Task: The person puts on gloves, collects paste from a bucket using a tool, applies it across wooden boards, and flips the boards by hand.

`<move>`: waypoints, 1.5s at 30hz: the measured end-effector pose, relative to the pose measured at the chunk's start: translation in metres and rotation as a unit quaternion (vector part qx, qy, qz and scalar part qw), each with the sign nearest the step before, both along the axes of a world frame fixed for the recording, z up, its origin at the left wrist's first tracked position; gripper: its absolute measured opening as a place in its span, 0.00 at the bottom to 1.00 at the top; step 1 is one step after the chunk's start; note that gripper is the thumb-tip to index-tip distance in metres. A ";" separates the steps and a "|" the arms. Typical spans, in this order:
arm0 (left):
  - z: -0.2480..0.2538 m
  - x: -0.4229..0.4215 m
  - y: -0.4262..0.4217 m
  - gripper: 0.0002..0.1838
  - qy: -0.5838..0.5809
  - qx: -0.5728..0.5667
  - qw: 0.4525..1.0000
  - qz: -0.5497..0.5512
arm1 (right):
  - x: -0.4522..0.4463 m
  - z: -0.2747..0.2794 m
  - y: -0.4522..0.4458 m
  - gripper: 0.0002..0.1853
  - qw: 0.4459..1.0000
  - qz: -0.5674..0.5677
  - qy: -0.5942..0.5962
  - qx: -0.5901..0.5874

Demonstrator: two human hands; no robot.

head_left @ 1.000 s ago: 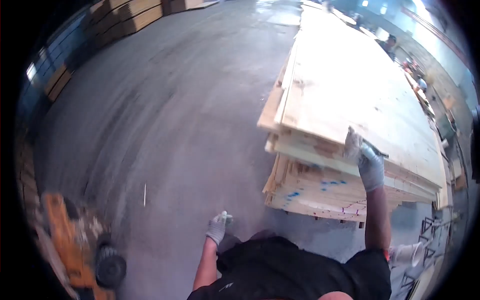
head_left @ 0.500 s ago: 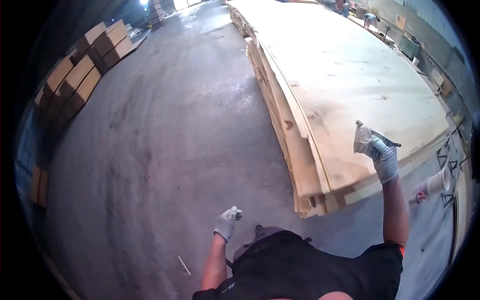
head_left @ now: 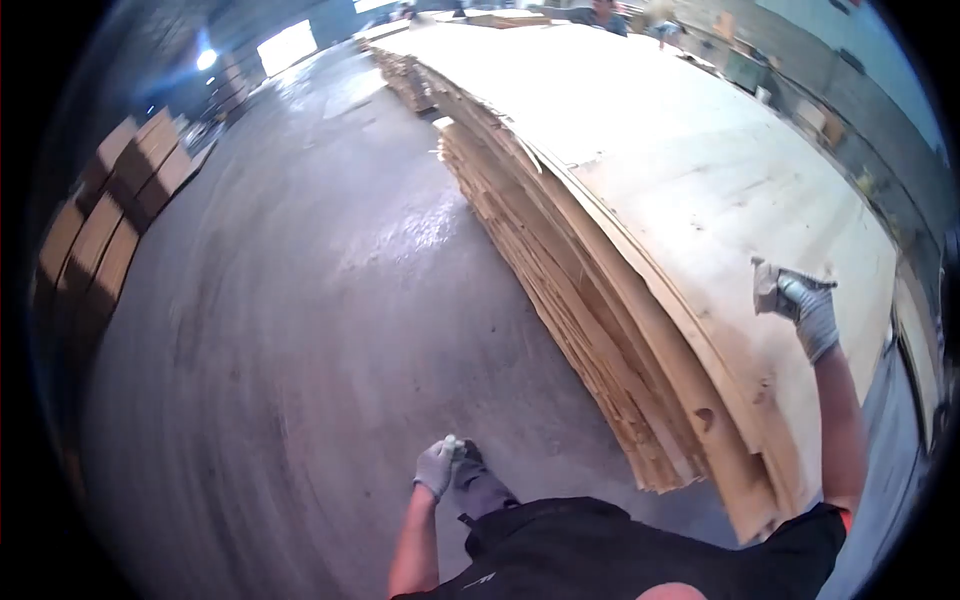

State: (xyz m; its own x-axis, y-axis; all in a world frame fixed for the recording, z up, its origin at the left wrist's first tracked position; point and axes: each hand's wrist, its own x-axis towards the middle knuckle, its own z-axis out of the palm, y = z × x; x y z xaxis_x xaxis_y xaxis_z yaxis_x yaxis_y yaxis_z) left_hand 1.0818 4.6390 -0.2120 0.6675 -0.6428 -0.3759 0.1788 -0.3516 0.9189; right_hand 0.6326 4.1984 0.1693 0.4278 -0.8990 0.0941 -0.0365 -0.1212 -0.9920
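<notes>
The grey floor (head_left: 300, 330) is filling the left and the middle of the scene. On the right, the stack (head_left: 580, 270) of wood sheets is stretching with its long axis from the near right toward the far left. Its layered edges are facing the floor, and some of them are sticking out unevenly. Brown piles (head_left: 110, 210) are standing well apart from it, on the far left. The worker, in a black shirt (head_left: 620, 550), is standing at the near end, just beside the stack.

The right hand (head_left: 817, 320), in a pale glove, is reaching out over the right part of the top sheet (head_left: 680, 210). It is clearly the nearer hand to this surface. The left hand (head_left: 435, 468), also gloved, is hanging over the floor, to the left of the stack and apart from it. Its fingers are curling in, but one cannot tell whether they are holding something.

The tool (head_left: 768, 288) is sitting in the closed grip of the right hand. Its broad pale end is pointing left and its narrow dark end is pointing right, so it is lying across the stack's long axis. Whether it is touching the sheet or staying slightly above, one cannot tell.
</notes>
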 end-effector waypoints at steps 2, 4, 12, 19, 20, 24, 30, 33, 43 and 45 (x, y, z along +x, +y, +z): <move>0.013 0.102 -0.029 0.21 -0.067 -0.040 0.996 -0.049 | 0.038 0.007 0.012 0.19 0.998 -0.061 0.015 0.013; 0.046 0.148 -0.100 0.20 -0.161 -0.080 0.980 -0.089 | 0.051 0.001 0.010 0.18 0.992 -0.121 -0.023 0.038; 0.286 0.275 -0.481 0.18 -0.546 -0.372 0.712 -0.237 | 0.139 0.044 -0.143 0.12 0.974 -0.220 0.031 0.032; 0.328 0.293 -0.677 0.20 -0.613 -0.348 0.615 -0.353 | 0.153 0.092 -0.381 0.11 0.939 -0.341 0.033 -0.024; 0.327 0.293 -0.676 0.21 -0.606 -0.342 0.613 -0.374 | 0.147 0.086 -0.411 0.11 0.934 -0.352 0.037 -0.044; 0.320 0.297 -0.688 0.27 -0.576 -0.335 0.642 -0.379 | 0.164 0.040 -0.515 0.09 0.931 -0.247 -0.264 0.039; 0.313 0.295 -0.709 0.30 -0.574 -0.299 0.641 -0.412 | 0.157 0.034 -0.668 0.12 0.781 -0.228 0.572 -0.100; 0.322 0.304 -0.713 0.30 -0.576 -0.305 0.631 -0.421 | 0.191 0.032 -0.575 0.15 0.899 -0.173 0.399 -0.059; 0.312 0.315 -0.713 0.25 -0.503 -0.375 0.628 -0.460 | 0.488 0.030 -0.162 0.12 0.896 -0.198 0.381 -0.115; 0.309 0.319 -0.712 0.24 -0.488 -0.399 0.637 -0.444 | 0.487 0.047 -0.187 0.10 0.919 -0.291 0.257 0.062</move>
State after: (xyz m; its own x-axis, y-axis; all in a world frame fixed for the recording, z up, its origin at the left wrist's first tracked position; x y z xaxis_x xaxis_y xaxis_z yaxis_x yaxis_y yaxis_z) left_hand 1.4004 3.9272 0.0973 -0.4256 -0.6562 0.6231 -0.5578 0.7324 0.3904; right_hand 1.1193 4.0109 0.2161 -0.1702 -0.9798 -0.1054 -0.5274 0.1809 -0.8301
